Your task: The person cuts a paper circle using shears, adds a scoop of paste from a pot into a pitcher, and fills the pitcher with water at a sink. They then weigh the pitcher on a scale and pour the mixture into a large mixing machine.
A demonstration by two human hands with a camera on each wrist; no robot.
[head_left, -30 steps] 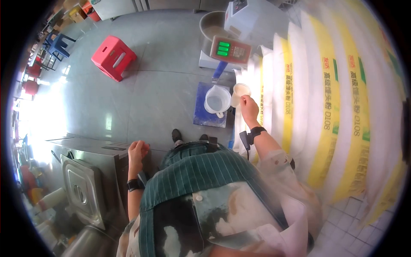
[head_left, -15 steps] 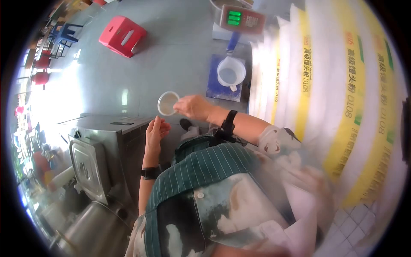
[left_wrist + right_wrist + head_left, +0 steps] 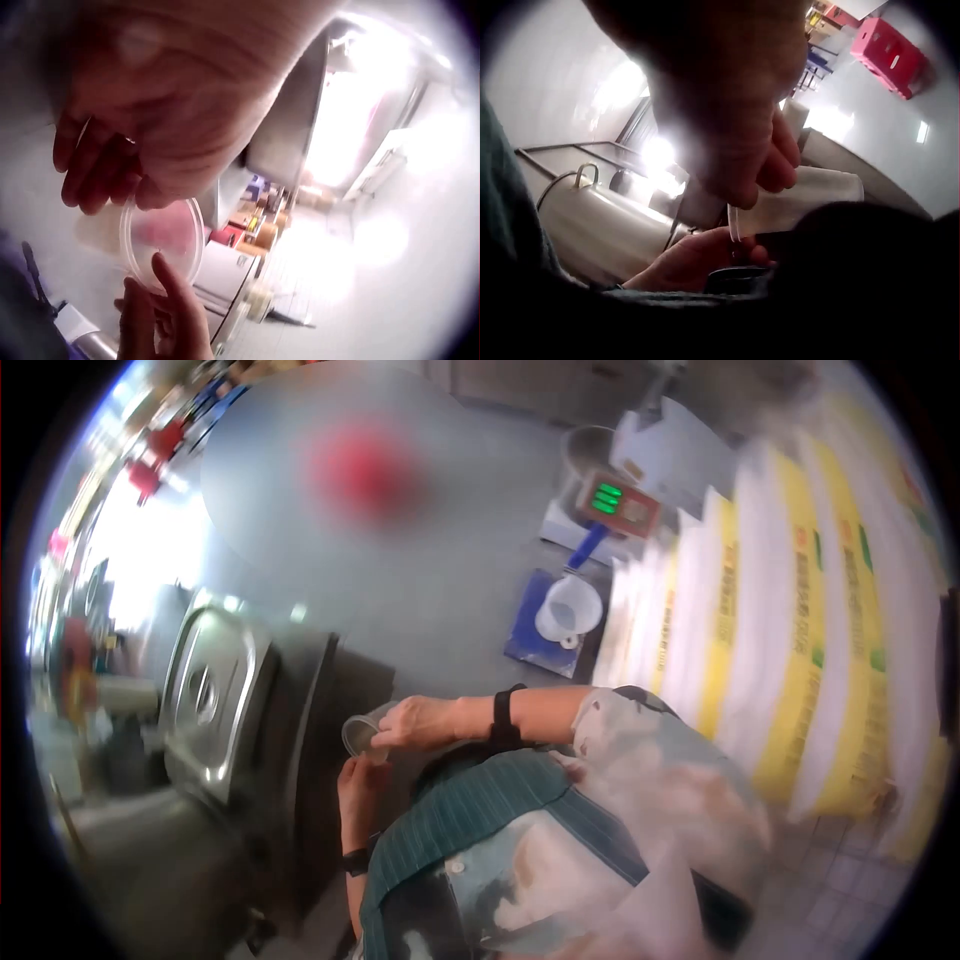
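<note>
A translucent plastic cup [image 3: 358, 736] is held tilted between my two hands in front of my body. Thumb and fingers of my right hand [image 3: 415, 722] pinch it near the rim. My left hand [image 3: 361, 775] is at the cup from below, its thumb over the rim and its other fingers curled beside the outer wall in the left wrist view. From the right wrist, the cup [image 3: 802, 199] lies on its side, its wall partly hidden by my right fingers. A white plastic jug [image 3: 568, 610] stands on a blue platform scale [image 3: 527, 625] ahead.
White and yellow sacks [image 3: 790, 630] are stacked along my right. A metal cabinet [image 3: 318, 730] with a steel lid [image 3: 208, 690] stands at my left. A red stool [image 3: 365, 470] is on the floor ahead, blurred. The scale's lit display [image 3: 618, 503] stands behind the jug.
My right hand has carried the cup from beside the jug across to my left hand, then closer to my body. My left hand has come to the cup. The head view has shifted.
</note>
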